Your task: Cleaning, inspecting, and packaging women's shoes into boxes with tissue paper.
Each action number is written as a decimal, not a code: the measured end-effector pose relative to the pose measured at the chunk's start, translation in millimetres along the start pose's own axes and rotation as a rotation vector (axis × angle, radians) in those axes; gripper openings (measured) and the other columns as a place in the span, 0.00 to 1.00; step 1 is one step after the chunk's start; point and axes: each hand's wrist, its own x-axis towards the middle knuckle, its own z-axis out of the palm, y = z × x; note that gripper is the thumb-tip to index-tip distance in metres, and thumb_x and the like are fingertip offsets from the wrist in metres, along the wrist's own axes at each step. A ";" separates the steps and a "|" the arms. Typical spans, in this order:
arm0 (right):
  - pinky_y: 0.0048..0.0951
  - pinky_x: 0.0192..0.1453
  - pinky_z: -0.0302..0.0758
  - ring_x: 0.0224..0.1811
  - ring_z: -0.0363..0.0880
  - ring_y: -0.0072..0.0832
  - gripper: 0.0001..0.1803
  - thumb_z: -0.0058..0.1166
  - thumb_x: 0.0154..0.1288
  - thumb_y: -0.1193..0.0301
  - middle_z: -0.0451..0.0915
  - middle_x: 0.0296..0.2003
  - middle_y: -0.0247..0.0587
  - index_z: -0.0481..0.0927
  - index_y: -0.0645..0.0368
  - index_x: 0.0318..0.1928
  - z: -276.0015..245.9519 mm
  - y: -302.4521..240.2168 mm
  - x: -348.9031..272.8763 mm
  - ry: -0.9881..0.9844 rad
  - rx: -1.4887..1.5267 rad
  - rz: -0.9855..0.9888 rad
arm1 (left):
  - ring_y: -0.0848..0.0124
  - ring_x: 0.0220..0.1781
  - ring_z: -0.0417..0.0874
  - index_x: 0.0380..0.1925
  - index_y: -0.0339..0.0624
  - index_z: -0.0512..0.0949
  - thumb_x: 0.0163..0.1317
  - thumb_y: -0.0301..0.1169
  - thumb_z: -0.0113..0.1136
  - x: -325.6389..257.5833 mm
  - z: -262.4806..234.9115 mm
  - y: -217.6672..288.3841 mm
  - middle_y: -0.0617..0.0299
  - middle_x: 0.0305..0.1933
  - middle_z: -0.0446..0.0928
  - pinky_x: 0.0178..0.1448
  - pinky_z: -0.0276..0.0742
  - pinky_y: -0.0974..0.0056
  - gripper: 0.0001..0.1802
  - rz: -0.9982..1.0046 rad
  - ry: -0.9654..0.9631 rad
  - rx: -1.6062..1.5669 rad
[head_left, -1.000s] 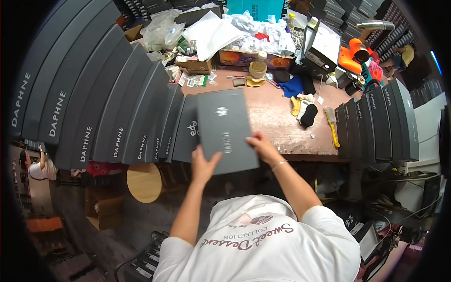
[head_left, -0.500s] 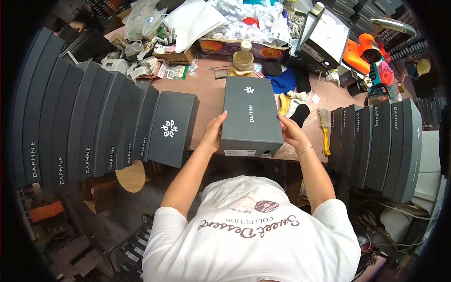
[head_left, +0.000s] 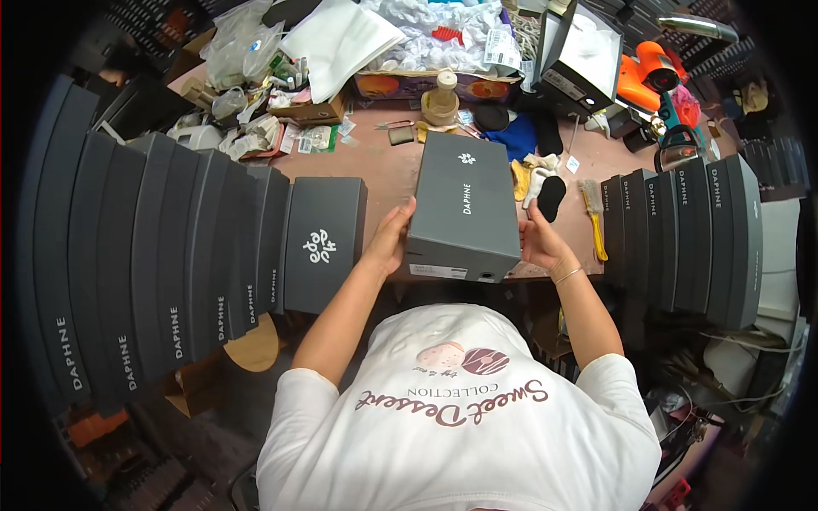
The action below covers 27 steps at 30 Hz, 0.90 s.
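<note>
A dark grey shoebox (head_left: pixel 464 192) with a white emblem and lettering on its lid is between my hands, lid up, at the near edge of the table. My left hand (head_left: pixel 390 240) grips its left side, thumb up along the edge and the other fingers mostly hidden. My right hand (head_left: pixel 544 245) holds the right side near the front corner, its thumb raised and its fingers against the box wall. A pale label (head_left: pixel 438 272) and a small dark hole show on the box's near end. The lid looks closed.
Stacks of grey shoeboxes stand at the left (head_left: pixel 153 255) and right (head_left: pixel 682 238); a single shoebox (head_left: pixel 324 243) is just left of my arm. A yellow-handled brush (head_left: pixel 594 220), cloths (head_left: pixel 511 140), a bottle (head_left: pixel 440 100) and an orange heat tool (head_left: pixel 649 75) lie beyond.
The shoebox has turned slightly, its right front corner swinging nearer. My right hand has shifted along its side, thumb now more raised. The view has also shifted a little.
</note>
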 end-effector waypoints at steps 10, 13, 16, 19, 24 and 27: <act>0.46 0.59 0.70 0.55 0.74 0.38 0.51 0.42 0.58 0.31 0.75 0.51 0.56 0.70 0.72 0.56 43.4 49.3 -23.8 0.223 0.054 -0.196 | 0.61 0.56 0.72 0.29 0.40 0.71 0.57 0.52 0.64 26.3 -35.0 -31.2 0.50 0.49 0.74 0.59 0.65 0.61 0.25 0.180 0.036 0.175; 0.39 0.69 0.59 0.67 0.62 0.39 0.45 0.59 0.61 0.54 0.62 0.65 0.57 0.55 0.72 0.67 113.4 48.7 -28.6 0.510 -0.703 -0.462 | 0.54 0.58 0.71 0.27 0.38 0.69 0.54 0.46 0.69 16.0 -38.5 -48.5 0.44 0.50 0.73 0.60 0.66 0.59 0.24 0.574 0.097 0.613; 0.37 0.71 0.55 0.70 0.56 0.47 0.53 0.63 0.56 0.56 0.57 0.66 0.66 0.46 0.73 0.69 155.7 52.3 -17.0 0.618 -0.605 -0.493 | 0.53 0.60 0.70 0.31 0.40 0.69 0.51 0.43 0.71 -10.3 -26.3 -60.8 0.42 0.57 0.69 0.62 0.65 0.55 0.23 0.709 0.039 0.798; 0.40 0.73 0.51 0.72 0.49 0.55 0.60 0.67 0.51 0.51 0.52 0.66 0.72 0.43 0.69 0.70 150.0 62.8 21.2 0.750 -1.102 -0.641 | 0.53 0.60 0.71 0.45 0.33 0.69 0.58 0.36 0.65 -18.5 -23.3 -69.7 0.45 0.61 0.65 0.62 0.67 0.57 0.22 0.731 -0.062 0.841; 0.42 0.65 0.66 0.63 0.64 0.59 0.60 0.69 0.46 0.53 0.61 0.60 0.72 0.46 0.65 0.70 162.2 28.3 5.6 0.615 -1.433 -0.413 | 0.47 0.74 0.49 0.52 0.37 0.69 0.57 0.41 0.64 -35.1 -25.8 -98.9 0.43 0.71 0.51 0.73 0.46 0.44 0.28 0.702 -0.189 0.992; 0.44 0.58 0.71 0.56 0.70 0.62 0.55 0.65 0.44 0.65 0.65 0.57 0.70 0.47 0.62 0.71 176.0 29.6 5.1 0.703 -1.545 -0.377 | 0.50 0.77 0.42 0.58 0.41 0.66 0.56 0.44 0.64 -39.1 -25.1 -107.3 0.48 0.74 0.45 0.74 0.39 0.40 0.33 0.690 -0.260 1.043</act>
